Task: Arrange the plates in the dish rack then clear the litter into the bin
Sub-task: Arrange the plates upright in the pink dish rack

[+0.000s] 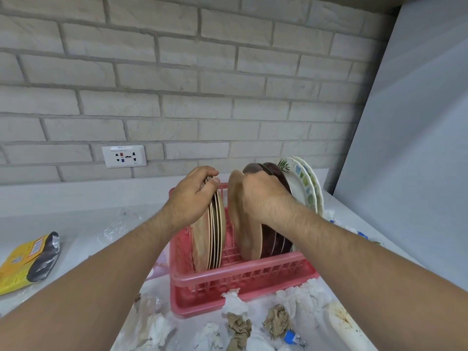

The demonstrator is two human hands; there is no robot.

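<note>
A pink plastic dish rack (235, 282) stands on the white counter with plates upright in it. My left hand (193, 198) grips the top of a stack of tan, dark-rimmed plates (215, 236) at the rack's left. My right hand (263, 196) holds the top edge of a single tan plate (244, 231) in the middle. Behind that one stand dark maroon plates (277, 243), then white patterned plates (305, 183) at the far right. Crumpled white tissues (234, 301) and brown paper wads (277, 321) lie in front of the rack.
A yellow and black packet (30, 259) lies at the left of the counter. Clear plastic wrap (115, 229) sits beyond it. A stained white scrap (345, 323) and a small blue item (291, 336) lie at the lower right. A brick wall with a socket (124, 156) is behind.
</note>
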